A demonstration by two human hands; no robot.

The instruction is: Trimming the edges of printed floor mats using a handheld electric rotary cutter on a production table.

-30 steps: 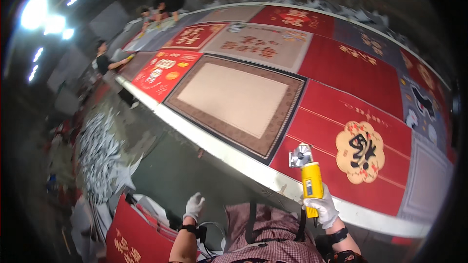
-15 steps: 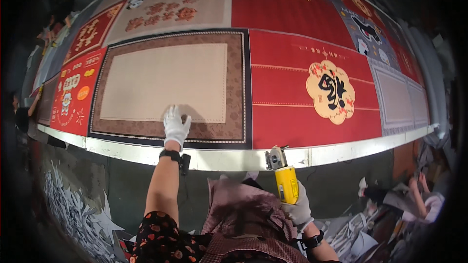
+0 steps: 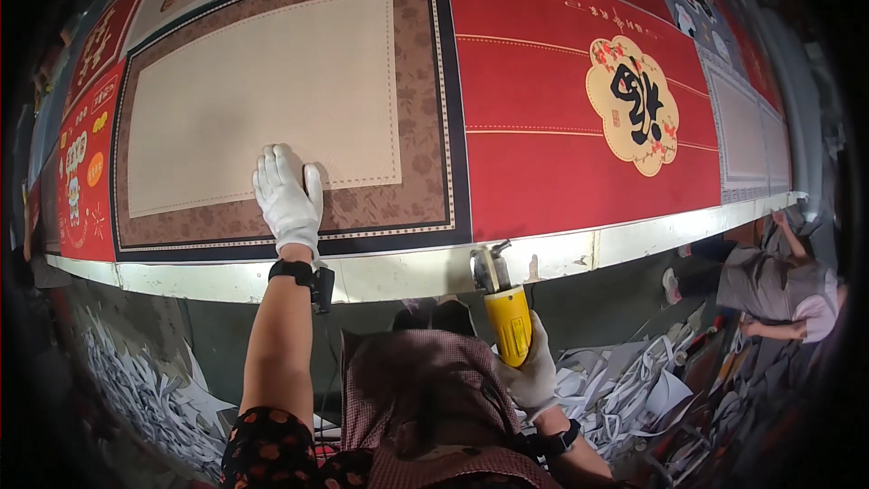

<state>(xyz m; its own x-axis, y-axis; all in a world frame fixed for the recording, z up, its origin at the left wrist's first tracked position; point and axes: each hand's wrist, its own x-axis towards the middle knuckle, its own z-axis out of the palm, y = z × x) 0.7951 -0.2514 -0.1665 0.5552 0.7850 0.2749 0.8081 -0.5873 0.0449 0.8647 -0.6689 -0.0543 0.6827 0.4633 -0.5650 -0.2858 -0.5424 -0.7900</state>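
My left hand (image 3: 290, 197), in a white glove, lies flat on a beige mat with a brown patterned border and dark edge (image 3: 262, 95). Its fingers are stretched out over the lower part of the beige field. My right hand (image 3: 532, 371), gloved too, grips a yellow handheld electric cutter (image 3: 510, 321). The cutter's metal head (image 3: 490, 269) is at the table's near edge, by the seam between the brown-bordered mat and a red mat with a flower-shaped emblem (image 3: 543, 163). Whether the blade touches the material I cannot tell.
More printed mats cover the table, among them an orange-red one (image 3: 86, 172) at left. The pale table edge (image 3: 389, 273) runs across in front of me. Grey offcut strips (image 3: 154, 398) heap on the floor both sides. Another person (image 3: 778, 294) stands at the right.
My view has shifted closer to the table. My left hand stays flat on the beige mat, farther left across it. The cutter's head is now nearer the seam between the two mats.
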